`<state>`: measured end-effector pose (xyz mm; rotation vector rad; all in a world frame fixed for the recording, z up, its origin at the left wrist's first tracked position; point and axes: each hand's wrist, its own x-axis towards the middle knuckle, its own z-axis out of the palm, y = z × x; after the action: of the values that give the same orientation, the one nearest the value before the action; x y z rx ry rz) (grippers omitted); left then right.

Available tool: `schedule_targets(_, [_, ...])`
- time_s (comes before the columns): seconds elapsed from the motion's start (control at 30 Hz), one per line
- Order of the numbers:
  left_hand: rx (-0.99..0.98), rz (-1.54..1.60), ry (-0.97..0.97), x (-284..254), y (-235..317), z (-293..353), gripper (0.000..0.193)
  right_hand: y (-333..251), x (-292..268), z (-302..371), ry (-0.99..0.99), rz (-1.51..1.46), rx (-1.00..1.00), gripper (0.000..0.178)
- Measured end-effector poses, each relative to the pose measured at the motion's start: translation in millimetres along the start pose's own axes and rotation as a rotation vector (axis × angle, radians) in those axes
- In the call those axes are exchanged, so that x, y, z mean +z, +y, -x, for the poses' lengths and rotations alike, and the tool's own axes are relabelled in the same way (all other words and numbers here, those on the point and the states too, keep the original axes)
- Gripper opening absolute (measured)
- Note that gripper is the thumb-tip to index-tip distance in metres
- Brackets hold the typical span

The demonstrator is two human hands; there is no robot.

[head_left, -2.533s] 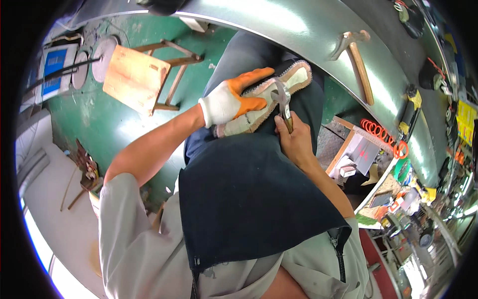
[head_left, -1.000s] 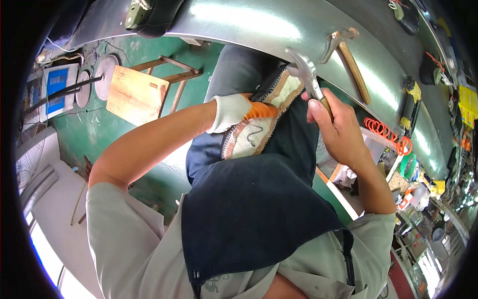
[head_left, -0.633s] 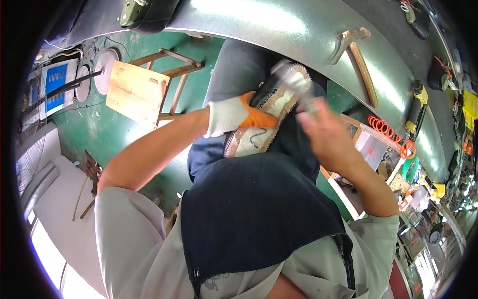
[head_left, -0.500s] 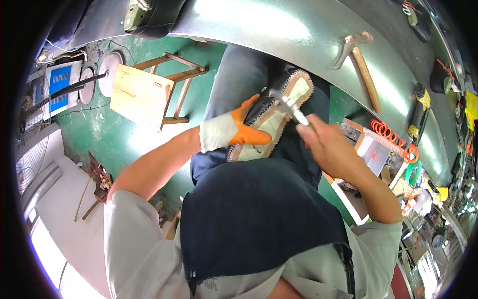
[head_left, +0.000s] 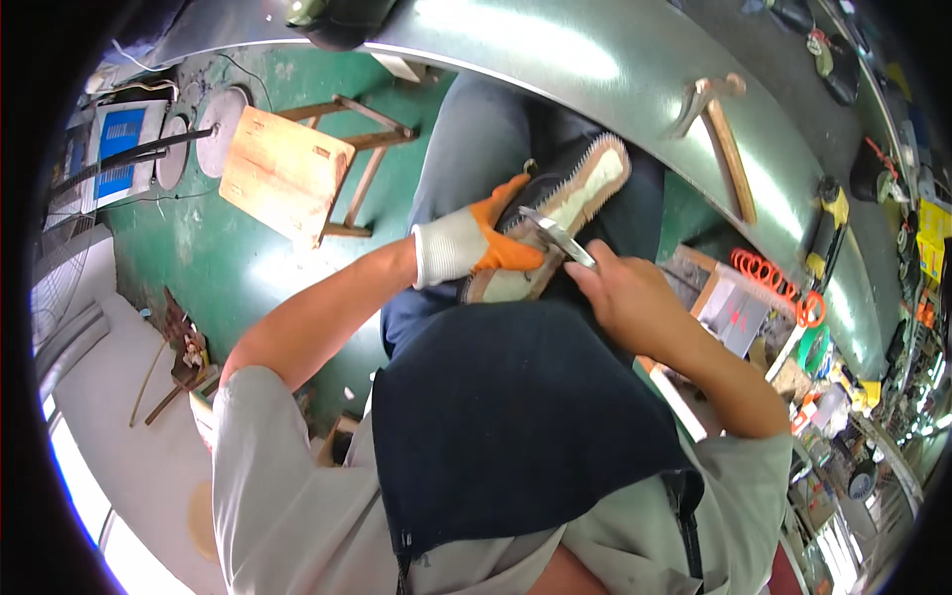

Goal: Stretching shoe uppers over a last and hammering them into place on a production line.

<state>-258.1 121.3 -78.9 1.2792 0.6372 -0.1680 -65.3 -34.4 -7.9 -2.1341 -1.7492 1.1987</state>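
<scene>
A shoe (head_left: 580, 193) lies sole up across my lap, its pale insole ringed by a toothed dark edge. My left hand (head_left: 476, 243), in a white and orange glove, grips the shoe at its near end. My right hand (head_left: 620, 293), bare, is closed around the handle of a metal pincer tool (head_left: 555, 233) whose jaws rest on the shoe's near edge. A dark apron (head_left: 516, 416) covers my lap below the shoe.
A curved metal workbench edge (head_left: 615, 79) runs across the top, with a hammer (head_left: 719, 129) lying on it. A wooden stool (head_left: 297, 174) stands on the green floor at left. An orange coiled hose (head_left: 778, 283) and boxes sit at right.
My right hand swung the metal tool up near the shoe's toe, then brought it back down to the shoe's near edge. My left hand kept hold of the shoe throughout.
</scene>
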Motion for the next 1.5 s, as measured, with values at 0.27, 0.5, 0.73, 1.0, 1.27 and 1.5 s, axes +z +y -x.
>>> schedule_targets(0.27, [0.249, -0.415, -0.063, -20.0, 44.1, 32.4, 0.096, 122.4, -114.3, 4.7, 0.742, 0.446, 0.495, 0.054])
schedule_targets(0.5, [0.431, -0.790, -0.205, -43.5, 95.7, 34.6, 0.093, 165.1, -115.9, -7.1, 0.854, 0.813, 0.338, 0.046])
schedule_targets(0.73, [0.108, -0.729, -0.297, -64.9, 86.6, -14.4, 0.094, 152.8, -75.9, -45.2, 0.812, 0.512, 0.232, 0.035])
schedule_targets(1.0, [0.410, -0.616, -0.486, -100.2, 44.3, -44.8, 0.093, 8.2, -73.6, 7.4, 0.585, -0.938, -0.327, 0.033])
schedule_targets(1.27, [0.191, -0.345, -0.497, -99.5, 71.7, -41.8, 0.102, -3.0, -87.7, 23.2, 0.360, -0.374, 0.059, 0.038])
schedule_targets(1.5, [0.139, -0.517, -0.463, -108.7, 57.8, -56.1, 0.096, 47.2, -33.3, 5.1, 0.259, -0.152, -0.121, 0.037])
